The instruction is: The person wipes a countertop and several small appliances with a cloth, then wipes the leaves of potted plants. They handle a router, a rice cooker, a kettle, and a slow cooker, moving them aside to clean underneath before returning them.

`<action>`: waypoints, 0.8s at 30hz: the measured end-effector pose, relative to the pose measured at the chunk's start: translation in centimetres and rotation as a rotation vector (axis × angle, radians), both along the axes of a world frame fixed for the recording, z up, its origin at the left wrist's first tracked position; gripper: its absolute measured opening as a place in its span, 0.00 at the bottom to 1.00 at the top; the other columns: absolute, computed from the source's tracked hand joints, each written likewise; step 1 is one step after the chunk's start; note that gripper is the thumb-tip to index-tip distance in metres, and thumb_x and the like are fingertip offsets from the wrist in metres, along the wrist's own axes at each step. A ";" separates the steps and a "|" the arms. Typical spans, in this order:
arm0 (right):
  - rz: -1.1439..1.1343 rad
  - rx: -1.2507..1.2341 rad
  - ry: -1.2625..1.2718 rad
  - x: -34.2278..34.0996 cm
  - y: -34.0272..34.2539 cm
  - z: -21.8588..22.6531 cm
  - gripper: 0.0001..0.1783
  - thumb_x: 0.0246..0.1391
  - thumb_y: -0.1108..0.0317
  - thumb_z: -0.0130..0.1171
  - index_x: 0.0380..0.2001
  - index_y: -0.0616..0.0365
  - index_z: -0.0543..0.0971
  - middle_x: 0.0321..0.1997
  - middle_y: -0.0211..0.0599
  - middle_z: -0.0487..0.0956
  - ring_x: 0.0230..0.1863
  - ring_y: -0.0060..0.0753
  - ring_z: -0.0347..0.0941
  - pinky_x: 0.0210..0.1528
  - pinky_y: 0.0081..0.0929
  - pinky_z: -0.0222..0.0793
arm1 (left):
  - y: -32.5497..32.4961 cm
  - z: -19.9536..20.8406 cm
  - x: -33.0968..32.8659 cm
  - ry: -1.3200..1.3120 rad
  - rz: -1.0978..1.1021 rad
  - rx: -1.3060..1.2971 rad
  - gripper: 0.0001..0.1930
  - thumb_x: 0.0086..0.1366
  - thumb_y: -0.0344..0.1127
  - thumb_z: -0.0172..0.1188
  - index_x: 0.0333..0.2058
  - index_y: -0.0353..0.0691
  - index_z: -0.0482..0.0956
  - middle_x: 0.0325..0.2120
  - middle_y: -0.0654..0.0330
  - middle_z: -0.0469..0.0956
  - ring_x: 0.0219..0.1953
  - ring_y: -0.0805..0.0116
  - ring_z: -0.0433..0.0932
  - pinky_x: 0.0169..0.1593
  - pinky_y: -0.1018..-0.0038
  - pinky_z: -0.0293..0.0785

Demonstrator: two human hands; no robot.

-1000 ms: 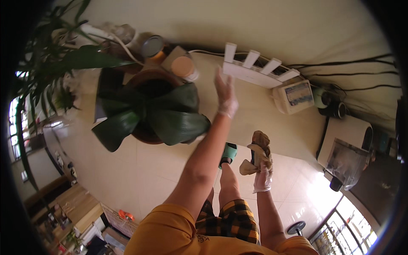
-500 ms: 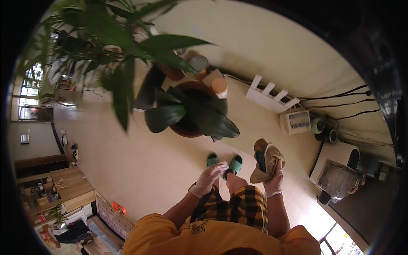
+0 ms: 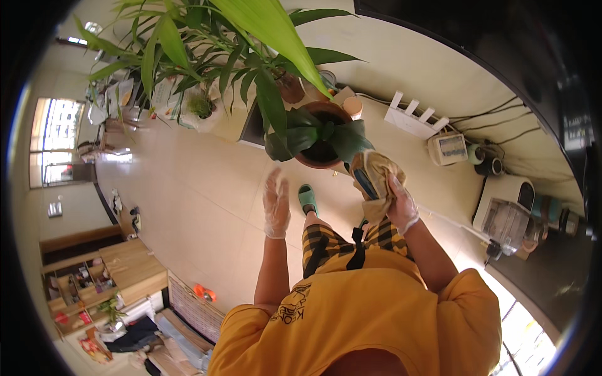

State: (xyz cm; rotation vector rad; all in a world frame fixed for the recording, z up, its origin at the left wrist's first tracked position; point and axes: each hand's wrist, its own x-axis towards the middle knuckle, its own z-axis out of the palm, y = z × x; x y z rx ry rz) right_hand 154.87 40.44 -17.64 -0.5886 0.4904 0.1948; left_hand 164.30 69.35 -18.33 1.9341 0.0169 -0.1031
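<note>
My right hand [image 3: 402, 205], in a clear plastic glove, grips a crumpled brown cloth [image 3: 384, 182] with a dark blue patch on its left side. The cloth is close by the right edge of a broad-leaved potted plant [image 3: 348, 141] in a round terracotta-coloured pot [image 3: 321, 164]; I cannot tell whether it touches a leaf. Held out to the left, below the plant's leaves, my left hand [image 3: 276, 203] wears a clear glove too. Its fingers are stretched out and nothing is in them.
Long-leaved greenery [image 3: 232, 62] hangs over the upper left. Along the wall-side counter are a white router [image 3: 414, 119], a small white box [image 3: 448, 149], cables and a white appliance [image 3: 505, 210]. A wooden cabinet [image 3: 128, 260] stands at lower left.
My left hand has moved left and forward, away from my legs. My right hand has carried the cloth forward, nearer the potted plant. The whole view has shifted as well.
</note>
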 end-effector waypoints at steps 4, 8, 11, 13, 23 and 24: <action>-0.095 0.050 -0.039 2.1 3.4 -3.0 0.31 0.66 0.57 0.59 0.65 0.64 0.66 0.57 0.44 0.79 0.55 0.37 0.77 0.59 0.35 0.72 | 2.1 1.6 6.8 -0.133 -0.212 0.269 0.24 0.75 0.41 0.53 0.63 0.32 0.67 0.61 0.45 0.70 0.65 0.49 0.67 0.69 0.61 0.60; -0.233 -0.086 0.146 3.1 7.0 -3.7 0.29 0.57 0.65 0.69 0.58 0.69 0.73 0.49 0.44 0.82 0.48 0.36 0.80 0.51 0.32 0.76 | 3.4 0.6 13.9 -0.147 -0.545 0.348 0.28 0.72 0.43 0.57 0.64 0.32 0.66 0.63 0.42 0.68 0.66 0.43 0.64 0.69 0.58 0.59; -0.351 -0.174 0.261 3.5 9.7 -6.3 0.30 0.55 0.63 0.70 0.56 0.68 0.74 0.47 0.42 0.82 0.44 0.35 0.81 0.46 0.30 0.77 | 2.2 -1.4 18.4 -0.077 -0.753 0.430 0.28 0.66 0.42 0.63 0.61 0.37 0.70 0.59 0.43 0.73 0.62 0.46 0.71 0.62 0.62 0.67; -0.438 -0.221 0.280 4.6 12.4 -4.7 0.31 0.55 0.62 0.71 0.56 0.67 0.74 0.46 0.41 0.82 0.44 0.33 0.80 0.46 0.30 0.77 | 1.4 -1.3 20.1 0.071 -0.849 0.489 0.30 0.62 0.47 0.66 0.59 0.39 0.73 0.55 0.44 0.77 0.57 0.45 0.76 0.60 0.61 0.69; -0.487 -0.682 0.122 14.6 19.3 -5.1 0.30 0.59 0.66 0.67 0.62 0.59 0.70 0.51 0.32 0.79 0.51 0.30 0.75 0.56 0.29 0.73 | 1.2 -4.1 25.8 1.047 -0.994 -0.202 0.24 0.58 0.28 0.61 0.56 0.36 0.76 0.50 0.57 0.80 0.51 0.65 0.79 0.59 0.70 0.72; -0.448 -0.782 0.114 16.3 19.4 -5.4 0.30 0.59 0.67 0.67 0.62 0.59 0.70 0.50 0.32 0.79 0.51 0.31 0.75 0.56 0.30 0.73 | 1.7 -4.0 25.8 1.055 -0.976 -0.236 0.25 0.57 0.28 0.60 0.56 0.37 0.75 0.50 0.58 0.80 0.51 0.65 0.79 0.59 0.70 0.72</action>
